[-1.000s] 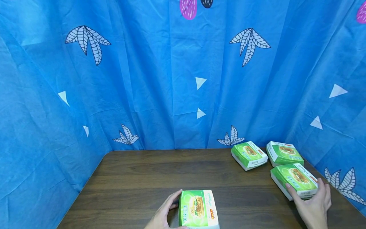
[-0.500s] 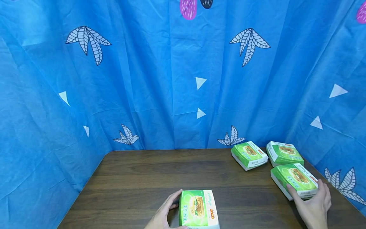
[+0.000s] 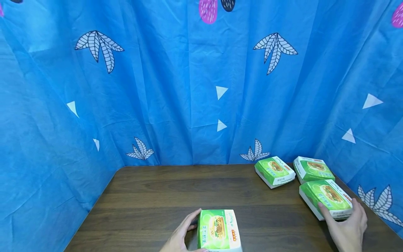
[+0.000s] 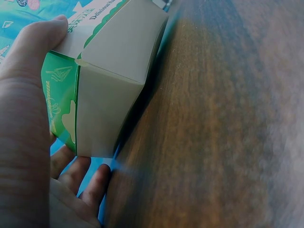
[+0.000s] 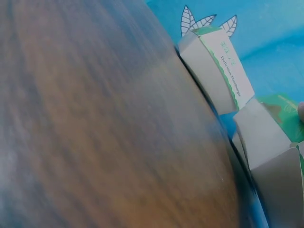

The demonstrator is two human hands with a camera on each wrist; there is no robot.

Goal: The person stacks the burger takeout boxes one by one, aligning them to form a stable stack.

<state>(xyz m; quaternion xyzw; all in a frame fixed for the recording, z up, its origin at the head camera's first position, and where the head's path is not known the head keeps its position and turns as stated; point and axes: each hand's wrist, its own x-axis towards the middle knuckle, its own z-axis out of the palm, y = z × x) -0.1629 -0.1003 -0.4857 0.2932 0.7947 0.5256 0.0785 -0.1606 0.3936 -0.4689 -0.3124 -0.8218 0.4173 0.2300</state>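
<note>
A green and white hamburger box [image 3: 217, 229] lies at the front middle of the table. My left hand [image 3: 177, 236] grips it from its left side; in the left wrist view the thumb presses the top edge of this box [image 4: 104, 90], the other fingers at its far side. Towards the right edge, my right hand [image 3: 349, 227] holds a second hamburger box [image 3: 329, 199], thumb on the near left and fingers round the right side. In the right wrist view that box [image 5: 278, 190] is partly cut off, with only a fingertip [image 5: 301, 111] showing.
Two more hamburger boxes, one at the back [image 3: 275, 171] and one in the back right corner [image 3: 314, 169], sit close behind the right-hand box. A blue patterned curtain [image 3: 167, 87] encloses the brown wooden table [image 3: 151, 203] at the back and sides.
My right hand and its box have shifted very slightly to the right. The left hand and its box keep their place, while the head view has tilted a touch.
</note>
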